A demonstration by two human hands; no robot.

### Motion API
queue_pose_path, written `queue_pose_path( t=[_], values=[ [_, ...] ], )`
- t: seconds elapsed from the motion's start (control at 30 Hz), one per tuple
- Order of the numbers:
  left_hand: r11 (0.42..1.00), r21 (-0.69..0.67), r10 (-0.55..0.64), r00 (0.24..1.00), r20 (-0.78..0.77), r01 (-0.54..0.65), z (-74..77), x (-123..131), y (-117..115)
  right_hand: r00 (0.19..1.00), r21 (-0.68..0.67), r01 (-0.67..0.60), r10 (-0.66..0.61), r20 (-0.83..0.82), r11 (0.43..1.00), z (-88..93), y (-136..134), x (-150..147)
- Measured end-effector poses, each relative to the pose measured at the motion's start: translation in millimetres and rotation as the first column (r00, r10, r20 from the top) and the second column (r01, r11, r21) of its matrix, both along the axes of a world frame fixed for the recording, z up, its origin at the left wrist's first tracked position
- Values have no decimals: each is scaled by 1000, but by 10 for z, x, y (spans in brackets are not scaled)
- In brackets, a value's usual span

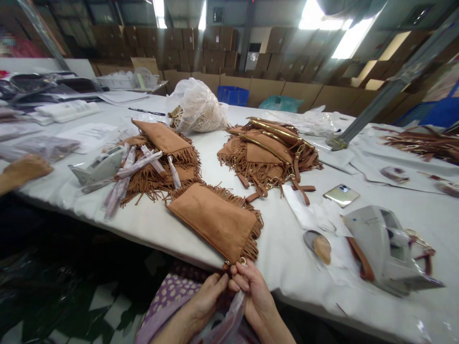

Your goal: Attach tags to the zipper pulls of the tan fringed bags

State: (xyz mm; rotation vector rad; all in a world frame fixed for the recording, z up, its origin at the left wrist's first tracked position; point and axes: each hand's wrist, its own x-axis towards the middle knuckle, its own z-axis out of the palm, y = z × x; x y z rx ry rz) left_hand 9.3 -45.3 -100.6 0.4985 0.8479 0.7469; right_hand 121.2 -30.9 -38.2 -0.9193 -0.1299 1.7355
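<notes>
Head view, pouch: The brown pouch [215, 220] lies flat on the worktop [276, 239], one corner at the near edge, seemingly so that the corner ring [243, 261] sits within reach of both hands.
Wrapped strap: The strap [231, 317], in clear wrapping, trails over the lap, apparently because only its upper end is held.
Right grip: The right hand [253, 289] has thumb and fingers together, clamped on the strap's upper end beside the ring; contact with the ring cannot be confirmed.
Left grip: The left hand [208, 298] is near the same corner; how far closed, and on what, cannot be told.
Left pile [165, 138]: Fringed pouches with wrapped straps on top, probably placed there for easy reach.
Right pile [268, 153]: Fringed pouches with gold trim, apart from the left pile, presumably to avoid mixing.
Dispenser [380, 239]: Near right, beyond the phone [341, 195].
Co-worker's hand [28, 172]: Far left, well apart.
</notes>
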Motion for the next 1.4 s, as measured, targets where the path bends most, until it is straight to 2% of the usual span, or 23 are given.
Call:
queue_pose_path(
  t=[0.1, 0.17, 0.2, 0.23, 0.27, 0.33, 0.37, 0.4, 0.43, 0.47, 0.53, 0.57, 0.63, 0.67, 0.73, 0.8, 0.83, 0.9, 0.97, 1.03, 1.1, 1.27, 1.4],
  values=[
    [1000, -13, -15, 999, 30, 15, 2, -92, -37, 996, 9, -14, 13, 83, 1000, -20, -3, 21],
    [1000, -7, -16, 1000, -18, 16, -1, -211, -70, 971, 8, -64, 61, 229, 998, -25, -29, 72],
    [1000, -1, -17, 997, -69, 17, 1, -280, -85, 932, 6, -108, 99, 349, 994, -25, -54, 108],
    [1000, 10, -16, 990, -139, 18, 12, -350, -98, 857, 7, -151, 127, 499, 988, -24, -86, 148],
    [999, 31, -12, 974, -226, 20, 34, -415, -108, 736, 23, -185, 124, 665, 982, -22, -124, 187],
    [992, 116, 7, 908, -418, 45, 128, -512, -121, 392, 126, -252, -18, 920, 960, -19, -207, 246],
    [982, 176, 24, 861, -507, 76, 203, -538, -123, 223, 202, -313, -135, 966, 928, -18, -244, 258],
    [964, 242, 51, 812, -582, 113, 294, -548, -124, 96, 267, -400, -250, 963, 877, -15, -273, 256],
    [939, 306, 80, 767, -636, 155, 396, -544, -122, 21, 309, -503, -346, 938, 807, -11, -293, 240],
    [911, 360, 106, 733, -672, 199, 501, -529, -118, -15, 323, -603, -416, 909, 729, -6, -301, 213],
    [858, 432, 130, 696, -706, 278, 687, -484, -101, -22, 314, -744, -492, 871, 590, 9, -285, 141],
    [837, 454, 132, 692, -710, 306, 753, -462, -86, -7, 316, -775, -508, 861, 547, 19, -265, 108],
    [810, 496, 150, 707, -691, 312, 812, -432, -37, 43, 349, -774, -505, 862, 529, 39, -217, 65],
    [808, 516, 170, 726, -667, 285, 808, -424, -3, 78, 374, -748, -487, 870, 548, 50, -198, 58],
    [806, 548, 189, 780, -597, 224, 767, -412, 78, 145, 406, -666, -426, 893, 626, 71, -178, 68],
    [793, 558, 115, 840, -530, 243, 733, -385, 167, 200, 390, -579, -339, 919, 716, 95, -179, 99],
    [768, 572, 54, 861, -507, 289, 734, -359, 211, 224, 371, -542, -296, 929, 754, 109, -182, 118],
    [678, 629, -45, 876, -481, 380, 773, -284, 293, 252, 337, -487, -240, 938, 806, 145, -183, 161],
    [590, 683, -90, 876, -473, 430, 830, -194, 361, 252, 325, -440, -233, 939, 837, 188, -169, 209],
    [543, 705, -107, 871, -480, 455, 851, -116, 413, 255, 315, -396, -226, 940, 863, 225, -140, 264],
    [527, 700, -118, 857, -502, 482, 804, -59, 452, 294, 299, -354, -198, 935, 886, 242, -103, 320],
    [515, 685, -54, 817, -574, 515, 539, 71, 464, 382, 267, -263, -154, 911, 927, 202, -24, 438],
    [586, 699, 89, 825, -558, 410, 435, 242, 393, 345, 272, -279, -168, 923, 921, 165, -15, 512]
  ],
)
